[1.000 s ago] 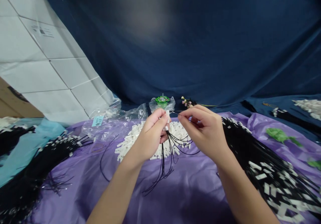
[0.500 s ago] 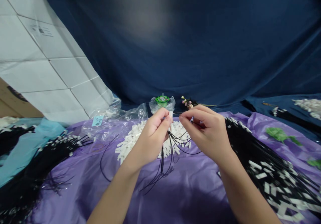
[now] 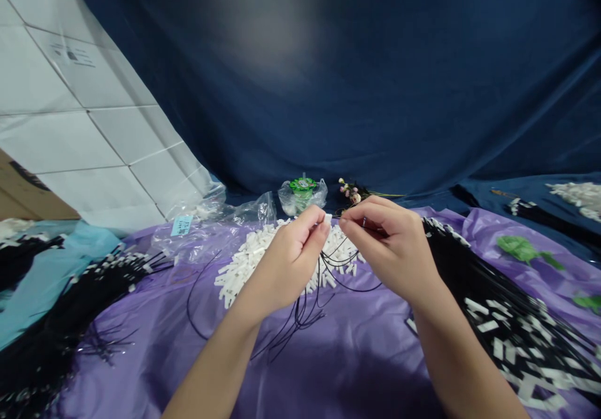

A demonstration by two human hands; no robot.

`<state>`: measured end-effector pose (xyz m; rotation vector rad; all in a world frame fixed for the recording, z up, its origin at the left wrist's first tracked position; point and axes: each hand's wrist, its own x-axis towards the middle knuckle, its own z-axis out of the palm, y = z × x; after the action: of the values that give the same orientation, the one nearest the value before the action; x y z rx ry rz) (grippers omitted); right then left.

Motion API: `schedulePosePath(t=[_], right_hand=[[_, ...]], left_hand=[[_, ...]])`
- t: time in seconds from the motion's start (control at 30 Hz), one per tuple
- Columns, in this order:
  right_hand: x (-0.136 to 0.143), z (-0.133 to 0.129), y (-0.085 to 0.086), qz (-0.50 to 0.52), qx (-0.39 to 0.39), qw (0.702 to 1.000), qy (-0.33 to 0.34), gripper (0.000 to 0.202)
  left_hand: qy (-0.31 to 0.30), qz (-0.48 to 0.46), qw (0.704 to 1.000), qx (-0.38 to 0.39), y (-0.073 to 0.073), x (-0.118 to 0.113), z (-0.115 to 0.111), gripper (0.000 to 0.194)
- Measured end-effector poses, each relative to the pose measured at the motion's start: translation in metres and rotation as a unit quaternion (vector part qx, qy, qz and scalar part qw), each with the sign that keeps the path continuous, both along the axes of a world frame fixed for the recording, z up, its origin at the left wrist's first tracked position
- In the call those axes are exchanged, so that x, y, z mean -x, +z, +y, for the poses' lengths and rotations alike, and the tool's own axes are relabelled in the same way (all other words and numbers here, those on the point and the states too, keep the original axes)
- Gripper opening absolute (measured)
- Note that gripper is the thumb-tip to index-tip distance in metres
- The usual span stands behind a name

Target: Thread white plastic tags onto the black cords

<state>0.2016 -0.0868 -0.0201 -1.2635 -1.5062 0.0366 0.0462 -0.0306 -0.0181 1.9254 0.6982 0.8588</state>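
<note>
Between thumb and forefinger, my left hand pinches a small white piece, its end poking out above the fingertips. My right hand is closed in a pinch just to the right, its fingertips on what looks like the end of a thin black cord. Several black cords dangle below and between the two hands, looping over the purple sheet. Behind and under my hands lies a heap of small white pieces, partly covered by my left hand.
Bundles of black cords with white ends lie at the left and right. A clear plastic bag with a blue label rests behind. Further back are a green-lidded cup and small flowers, before a dark blue curtain.
My left fingertips and the white piece have shifted slightly right, closer to my right fingertips. Less of the white piece shows now. The hanging cords have swung a little.
</note>
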Motion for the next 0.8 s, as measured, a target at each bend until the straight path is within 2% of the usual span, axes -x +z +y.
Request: schedulePosePath(t=[0.17,0.23,0.33,0.4,0.43,0.5,0.57,0.63,0.8], right_hand=[[0.000,0.004,-0.003,-0.004,0.005,1.000,0.012,0.014],[0.000,0.006,-0.004,-0.030,-0.023,0.999,-0.021,0.009],[0.000,0.001,-0.003,-0.070,-0.109,0.987,-0.098,0.015],[0.000,-0.007,0.001,-0.077,-0.146,0.982,-0.088,0.010],[0.000,-0.012,0.003,-0.080,-0.135,0.986,-0.053,0.003],[0.000,-0.019,0.007,-0.102,-0.039,0.993,0.046,0.009],[0.000,-0.022,0.007,-0.141,0.094,0.978,0.120,0.013],[0.003,-0.018,0.005,-0.160,0.178,0.960,0.146,0.013],[0.012,-0.002,-0.006,-0.121,0.221,0.949,0.187,0.017]], left_hand=[[-0.018,-0.039,0.997,0.070,-0.005,-0.004,0.007,0.030],[-0.019,-0.068,0.990,0.119,-0.008,-0.006,0.013,0.031],[0.034,-0.131,0.975,0.178,-0.010,-0.008,0.024,0.029],[0.086,-0.179,0.960,0.198,-0.009,-0.007,0.031,0.024],[0.102,-0.200,0.951,0.212,-0.008,-0.006,0.034,0.022],[0.107,-0.227,0.934,0.255,-0.005,-0.003,0.039,0.019],[0.095,-0.240,0.918,0.302,-0.001,0.000,0.042,0.018],[0.086,-0.248,0.905,0.333,0.002,0.003,0.043,0.017],[0.076,-0.257,0.897,0.352,0.004,0.006,0.042,0.017]])
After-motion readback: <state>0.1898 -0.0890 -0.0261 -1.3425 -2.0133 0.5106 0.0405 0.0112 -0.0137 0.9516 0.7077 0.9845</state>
